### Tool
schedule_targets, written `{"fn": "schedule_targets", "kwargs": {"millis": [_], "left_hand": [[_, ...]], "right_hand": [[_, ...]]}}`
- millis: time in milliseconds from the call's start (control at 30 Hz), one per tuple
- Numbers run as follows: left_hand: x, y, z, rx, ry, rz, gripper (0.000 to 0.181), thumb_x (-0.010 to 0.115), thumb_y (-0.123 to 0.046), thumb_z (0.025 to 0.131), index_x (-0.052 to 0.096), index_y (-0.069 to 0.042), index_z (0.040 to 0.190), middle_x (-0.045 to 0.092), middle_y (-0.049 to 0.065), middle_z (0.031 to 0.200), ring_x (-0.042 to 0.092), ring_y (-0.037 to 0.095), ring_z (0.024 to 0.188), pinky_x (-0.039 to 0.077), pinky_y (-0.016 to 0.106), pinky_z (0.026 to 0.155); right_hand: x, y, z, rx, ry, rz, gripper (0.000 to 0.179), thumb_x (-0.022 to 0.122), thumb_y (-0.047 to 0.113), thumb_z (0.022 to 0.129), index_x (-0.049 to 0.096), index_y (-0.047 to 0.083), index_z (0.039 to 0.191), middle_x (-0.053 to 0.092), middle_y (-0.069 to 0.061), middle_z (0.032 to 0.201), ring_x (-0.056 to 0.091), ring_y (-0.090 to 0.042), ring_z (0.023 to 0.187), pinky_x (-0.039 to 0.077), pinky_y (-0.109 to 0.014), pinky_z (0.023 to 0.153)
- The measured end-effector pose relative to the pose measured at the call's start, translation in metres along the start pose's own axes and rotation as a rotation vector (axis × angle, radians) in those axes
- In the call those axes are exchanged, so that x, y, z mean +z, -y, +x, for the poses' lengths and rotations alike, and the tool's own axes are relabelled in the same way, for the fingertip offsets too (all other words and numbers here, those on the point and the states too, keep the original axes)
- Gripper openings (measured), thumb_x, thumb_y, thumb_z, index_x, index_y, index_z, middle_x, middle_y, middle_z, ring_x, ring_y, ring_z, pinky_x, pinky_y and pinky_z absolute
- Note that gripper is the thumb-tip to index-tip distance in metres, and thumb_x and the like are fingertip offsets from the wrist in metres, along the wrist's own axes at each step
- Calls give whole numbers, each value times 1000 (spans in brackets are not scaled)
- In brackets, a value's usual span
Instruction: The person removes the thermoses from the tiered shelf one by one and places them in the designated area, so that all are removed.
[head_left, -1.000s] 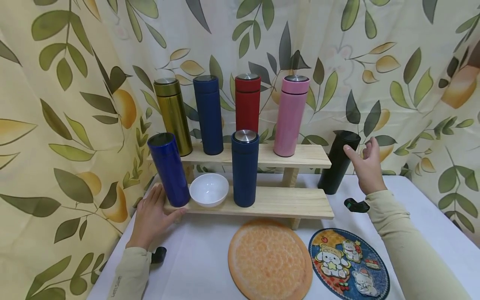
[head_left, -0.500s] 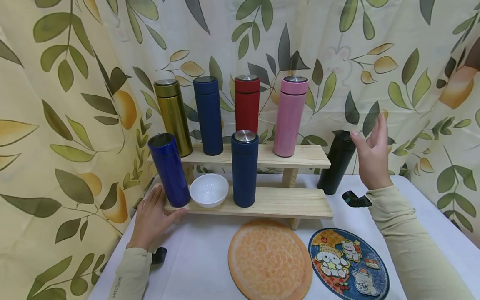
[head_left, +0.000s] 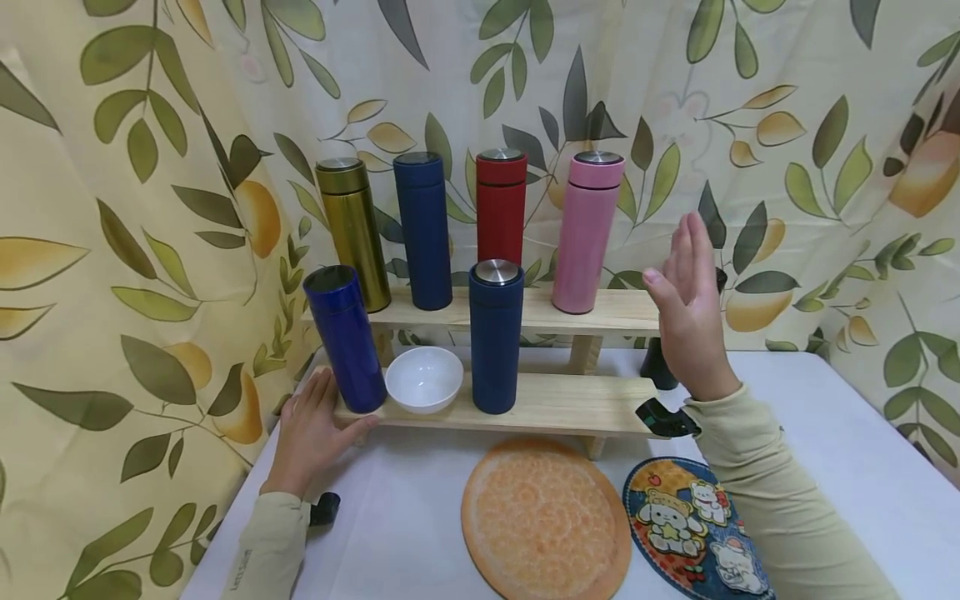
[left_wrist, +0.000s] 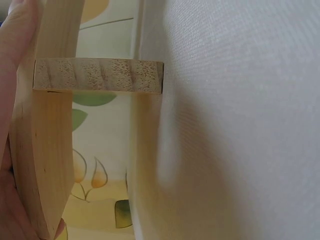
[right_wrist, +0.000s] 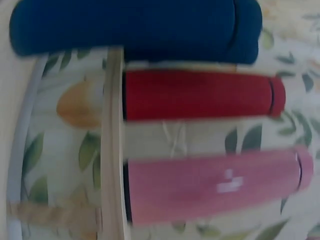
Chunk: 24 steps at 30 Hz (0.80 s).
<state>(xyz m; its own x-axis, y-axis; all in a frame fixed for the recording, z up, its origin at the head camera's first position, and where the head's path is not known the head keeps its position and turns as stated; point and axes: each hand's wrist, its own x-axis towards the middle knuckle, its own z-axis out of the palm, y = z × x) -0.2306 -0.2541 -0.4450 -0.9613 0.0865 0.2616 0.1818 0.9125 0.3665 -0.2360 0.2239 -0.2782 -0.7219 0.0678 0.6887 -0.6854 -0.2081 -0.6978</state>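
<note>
Your left hand [head_left: 307, 429] lies with outstretched fingers against the left end of the two-tier pale wooden stand [head_left: 577, 396]. Your right hand [head_left: 690, 317], empty, fingers straight, is raised before the black cylindrical bottle [head_left: 658, 368], mostly hidden, on the white-covered worktop [head_left: 390, 517] right of the stand. The bottle is probably rigid and fairly weighty; wrap it mid-body. Brace the stiff stand by its board ends.

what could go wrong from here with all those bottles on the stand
The open right hand is raised near the pink bottle; a swing toward it might knock it over. The left hand holds the left end of the wooden stand; a jolt there could tip the glossy blue bottle standing nearby.
</note>
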Motion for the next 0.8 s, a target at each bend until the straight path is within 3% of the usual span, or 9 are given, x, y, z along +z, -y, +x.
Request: {"fn": "schedule_targets", "kwargs": {"millis": [133,267,500,667,800], "left_hand": [[1,2,1,9,-7,10,117,65,-76,94,27,10,164,24,30,171,18,46,160,11,72,123],[1,3,2,20,-20,10,117,65,-76,93,27,9,165,25,29,171,19,45,160,7,72,124],[2,3,3,13,-23,2,117,67,-75,93,28,8,165,25,28,172,18,45,160,4,71,124],[4,4,1,-4,-5,3,118,65,-77,92,26,7,166,23,27,172,16,44,161,1,70,125],[6,5,1,-9,-8,2,119,65,-78,92,26,6,166,24,26,173,17,44,161,0,69,125]], "right_hand": [[21,-5,-7,27,58,26,87,57,3,100,9,9,172,4,-4,180,2,-18,165,10,-31,130],[37,-14,-13,59,107,-23,83,56,6,101,12,8,172,10,-7,180,8,-23,165,14,-34,130],[61,-34,-24,196,173,-75,77,57,10,102,20,11,171,31,-5,173,31,-31,159,35,-41,124],[75,-50,-32,245,225,-103,79,59,12,102,20,13,171,35,-4,171,36,-28,156,35,-50,124],[83,-62,-36,294,242,-85,81,61,14,102,18,12,171,33,-9,171,36,-34,155,34,-58,122]]}}
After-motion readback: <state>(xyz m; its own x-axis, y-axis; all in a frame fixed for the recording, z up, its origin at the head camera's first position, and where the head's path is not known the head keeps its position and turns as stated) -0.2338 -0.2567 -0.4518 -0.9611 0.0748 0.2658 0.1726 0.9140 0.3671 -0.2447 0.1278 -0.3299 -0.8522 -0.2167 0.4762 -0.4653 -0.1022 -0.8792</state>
